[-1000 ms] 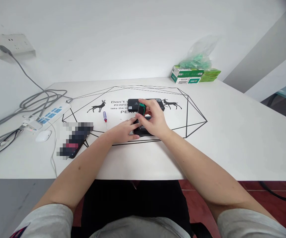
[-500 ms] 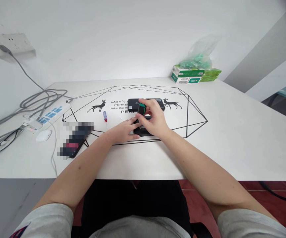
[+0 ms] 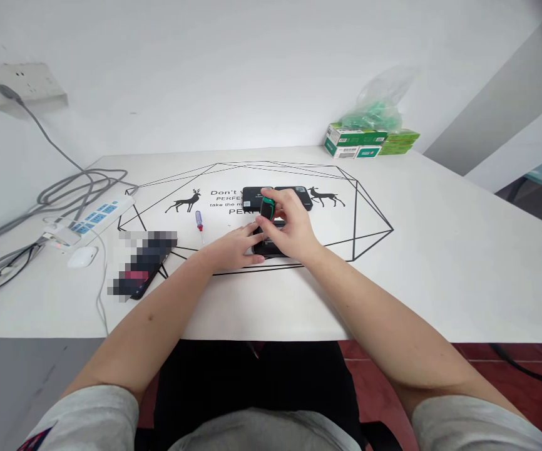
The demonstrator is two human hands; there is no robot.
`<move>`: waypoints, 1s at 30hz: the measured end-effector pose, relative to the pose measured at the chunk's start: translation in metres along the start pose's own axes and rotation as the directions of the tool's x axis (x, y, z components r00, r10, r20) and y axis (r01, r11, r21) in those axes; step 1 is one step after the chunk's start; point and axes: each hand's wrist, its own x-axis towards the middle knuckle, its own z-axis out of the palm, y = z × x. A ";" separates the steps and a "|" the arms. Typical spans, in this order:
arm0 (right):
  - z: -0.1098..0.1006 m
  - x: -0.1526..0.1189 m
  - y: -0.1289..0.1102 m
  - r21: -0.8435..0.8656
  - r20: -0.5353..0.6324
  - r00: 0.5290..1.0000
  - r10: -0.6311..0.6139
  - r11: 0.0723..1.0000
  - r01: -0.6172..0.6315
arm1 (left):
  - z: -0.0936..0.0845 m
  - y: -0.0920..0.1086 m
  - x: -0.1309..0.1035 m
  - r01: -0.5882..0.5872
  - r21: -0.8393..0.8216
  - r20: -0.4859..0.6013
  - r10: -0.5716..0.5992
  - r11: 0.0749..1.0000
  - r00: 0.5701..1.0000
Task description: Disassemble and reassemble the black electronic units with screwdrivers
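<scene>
My right hand (image 3: 293, 227) pinches the green-and-black handle of a screwdriver (image 3: 268, 209), held nearly upright. Its thin shaft points down onto a flat black device (image 3: 276, 248) lying on the table. Around the left edge of this device, my left hand (image 3: 236, 248) grips with thumb and fingers, close to the shaft. The tip and whatever it touches are too small to make out. Just behind lies a black casing (image 3: 252, 196) with a small white label, partly covered by my right hand. A small screwdriver (image 3: 199, 220) with a purplish handle rests to the left.
A phone-like black slab (image 3: 156, 257), partly pixelated, lies left of my left forearm. Further left are a white power strip (image 3: 104, 213), a white earbud-style case (image 3: 83, 257) and coiled grey cables (image 3: 87, 181). Green-and-white boxes (image 3: 355, 139) with a plastic bag stand at the back right.
The screwdriver handle and my right hand have shifted very slightly; the handle looks a little turned. My left hand and the black device stay in place.
</scene>
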 end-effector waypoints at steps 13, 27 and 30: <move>-0.001 0.000 0.000 -0.008 -0.001 1.000 -0.026 1.000 0.026 | 0.002 -0.003 0.001 -0.008 -0.005 -0.003 0.008 1.000 1.000; -0.002 0.001 0.001 -0.013 -0.022 0.999 -0.024 1.000 0.024 | 0.001 -0.001 0.001 -0.013 -0.011 -0.004 0.013 1.000 1.000; -0.003 0.002 0.001 -0.014 -0.032 0.999 -0.011 1.000 0.011 | 0.001 -0.002 0.001 -0.029 -0.020 -0.006 0.029 0.999 1.000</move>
